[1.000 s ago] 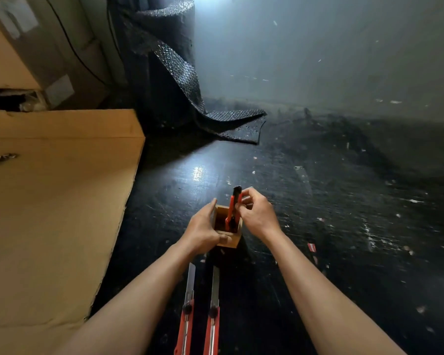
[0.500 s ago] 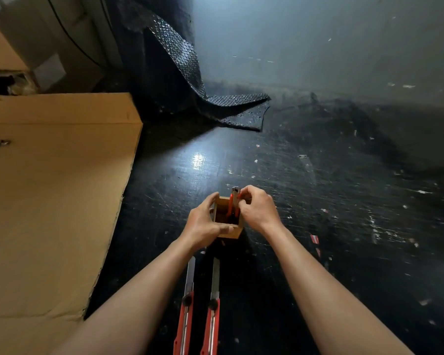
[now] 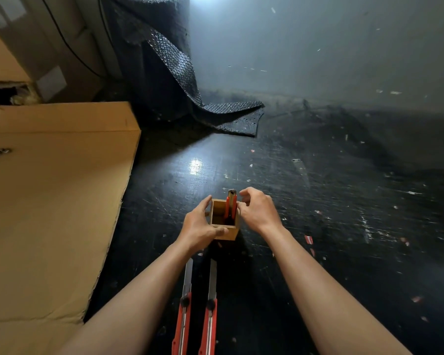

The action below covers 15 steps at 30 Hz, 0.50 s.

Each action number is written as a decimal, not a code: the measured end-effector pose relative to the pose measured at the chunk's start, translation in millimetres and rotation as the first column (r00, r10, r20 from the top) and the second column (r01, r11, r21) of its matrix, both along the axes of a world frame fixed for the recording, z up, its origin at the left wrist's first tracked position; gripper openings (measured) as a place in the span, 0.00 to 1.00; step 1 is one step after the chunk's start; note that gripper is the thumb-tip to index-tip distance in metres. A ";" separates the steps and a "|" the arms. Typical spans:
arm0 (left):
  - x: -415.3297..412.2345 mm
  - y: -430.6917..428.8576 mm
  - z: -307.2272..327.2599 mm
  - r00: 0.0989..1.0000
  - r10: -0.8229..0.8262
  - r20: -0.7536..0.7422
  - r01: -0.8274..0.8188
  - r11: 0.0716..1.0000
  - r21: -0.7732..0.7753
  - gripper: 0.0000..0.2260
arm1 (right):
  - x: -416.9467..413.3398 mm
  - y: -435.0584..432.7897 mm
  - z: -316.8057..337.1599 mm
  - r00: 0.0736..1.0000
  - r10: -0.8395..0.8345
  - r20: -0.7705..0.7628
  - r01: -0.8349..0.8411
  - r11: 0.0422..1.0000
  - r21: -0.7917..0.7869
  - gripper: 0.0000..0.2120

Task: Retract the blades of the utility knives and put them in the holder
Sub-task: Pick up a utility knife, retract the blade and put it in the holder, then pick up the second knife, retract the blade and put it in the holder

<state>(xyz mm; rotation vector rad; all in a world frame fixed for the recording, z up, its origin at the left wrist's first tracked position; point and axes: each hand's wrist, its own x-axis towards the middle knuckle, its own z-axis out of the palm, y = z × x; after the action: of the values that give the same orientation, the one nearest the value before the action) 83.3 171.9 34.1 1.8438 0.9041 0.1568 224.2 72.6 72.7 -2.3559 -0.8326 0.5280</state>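
Observation:
A small square wooden holder (image 3: 230, 233) stands on the black floor. My left hand (image 3: 199, 226) grips its left side. One red utility knife (image 3: 231, 204) stands upright inside the holder, leaning on its right wall, no blade showing at its top. My right hand (image 3: 256, 210) hovers just right of that knife, fingers loosely curled and apart from it. Two more red utility knives lie side by side on the floor between my forearms: the left knife (image 3: 184, 308) and the right knife (image 3: 211, 306), each with its steel blade extended toward the holder.
A large flat cardboard sheet (image 3: 49, 213) covers the floor on the left. A roll of black bubble wrap (image 3: 169, 73) stands at the back, its loose end trailing on the floor. A grey wall rises behind. The scratched floor carries small scraps of debris.
The knife has dropped deeper into the holder and my right hand has let go of it, fingers opening. My left hand still holds the holder.

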 end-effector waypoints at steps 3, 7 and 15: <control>-8.0 -4.9 4.3 1.000 0.023 -0.018 -0.022 0.998 0.064 0.47 | -5.5 -11.5 3.2 1.000 0.006 0.009 -0.006 1.000 -0.018 0.17; -28.6 -19.8 10.1 0.999 0.044 -0.015 -0.042 0.989 0.141 0.43 | -22.8 -30.2 5.3 1.000 0.014 0.015 -0.013 0.997 -0.072 0.18; -85.0 -66.4 5.2 0.997 -0.025 -0.078 0.041 0.977 0.208 0.24 | -84.9 -70.2 -19.6 0.996 0.069 -0.059 -0.079 0.979 -0.189 0.17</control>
<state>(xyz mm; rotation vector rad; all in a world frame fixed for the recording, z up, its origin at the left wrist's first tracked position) -1.8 105.5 39.3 2.0707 0.9372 0.1687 139.3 2.4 53.1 -2.4795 -0.8832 0.7273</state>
